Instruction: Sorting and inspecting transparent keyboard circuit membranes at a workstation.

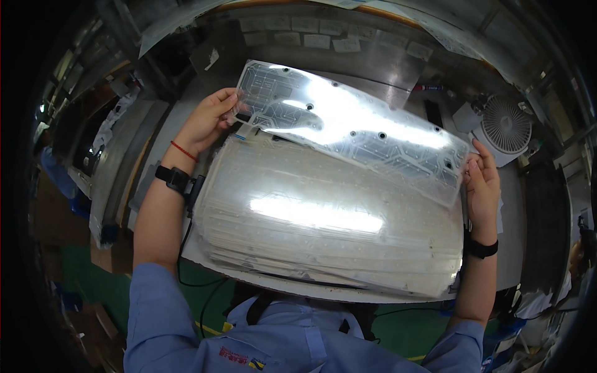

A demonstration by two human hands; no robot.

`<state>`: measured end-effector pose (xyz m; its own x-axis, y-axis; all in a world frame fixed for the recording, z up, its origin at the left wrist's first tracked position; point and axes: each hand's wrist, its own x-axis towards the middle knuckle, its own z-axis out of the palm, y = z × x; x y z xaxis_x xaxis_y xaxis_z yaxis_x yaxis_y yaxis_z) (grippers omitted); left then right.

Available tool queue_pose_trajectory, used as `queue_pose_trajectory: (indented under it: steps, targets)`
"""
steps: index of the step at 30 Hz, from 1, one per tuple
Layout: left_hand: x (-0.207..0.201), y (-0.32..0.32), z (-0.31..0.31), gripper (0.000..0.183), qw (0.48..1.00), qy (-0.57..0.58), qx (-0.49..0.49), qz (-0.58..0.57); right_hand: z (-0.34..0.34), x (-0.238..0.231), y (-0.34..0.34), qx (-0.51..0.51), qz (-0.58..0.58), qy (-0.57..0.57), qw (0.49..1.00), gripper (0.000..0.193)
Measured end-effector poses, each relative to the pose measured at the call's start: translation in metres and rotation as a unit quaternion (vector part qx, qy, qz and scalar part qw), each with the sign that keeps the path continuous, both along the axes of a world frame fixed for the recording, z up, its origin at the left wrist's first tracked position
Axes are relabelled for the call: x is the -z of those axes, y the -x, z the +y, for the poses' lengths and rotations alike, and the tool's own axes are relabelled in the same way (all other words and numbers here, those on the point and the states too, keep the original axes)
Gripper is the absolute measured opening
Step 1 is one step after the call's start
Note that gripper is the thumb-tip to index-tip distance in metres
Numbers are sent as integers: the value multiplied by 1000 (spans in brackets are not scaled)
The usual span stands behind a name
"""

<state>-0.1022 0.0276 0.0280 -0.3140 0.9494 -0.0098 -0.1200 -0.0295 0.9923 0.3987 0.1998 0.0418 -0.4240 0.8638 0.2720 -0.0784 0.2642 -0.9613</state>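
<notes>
A clear plastic circuit sheet (367, 155), printed with fine silvery traces and dotted with small dark holes, is held up between both hands, tilted down to the right. My left hand (210, 119) pinches its left end. At the right end, my right hand (482, 177) grips the edge between thumb and fingers. Strong glare from a light washes out the sheet's middle. Below it lies a thick stack of similar translucent sheets (323, 242), slightly fanned at the near side. The held sheet hides part of the stack's far edge.
A white round fan (507, 124) stands at the back right, with a dark marker (429, 87) lying left of it. A metal panel (348, 53) with paper labels rises behind the table. Stacked flat boards (127, 161) sit at the left. A black cable (186, 248) hangs off the table's left side.
</notes>
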Motion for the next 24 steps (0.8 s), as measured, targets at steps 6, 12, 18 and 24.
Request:
queue_pose_trajectory:
  steps: [6, 12, 18, 24]
  targets:
    - [9, 12, 5, 38, 994, -37, -46, -87, 2, 2, -5, -26, -142, 12, 989, 43]
    - [-2, -3, 2, 40, 996, -14, -58, -72, -9, -8, -5, -126, -274, 25, 953, 27]
    - [-4, -2, -1, 36, 999, 18, -25, -36, -10, -4, -4, -82, -197, -24, 977, 22]
    - [-10, -13, -5, 34, 999, 15, 0, -40, -10, -2, 0, -72, -103, -44, 991, 19]
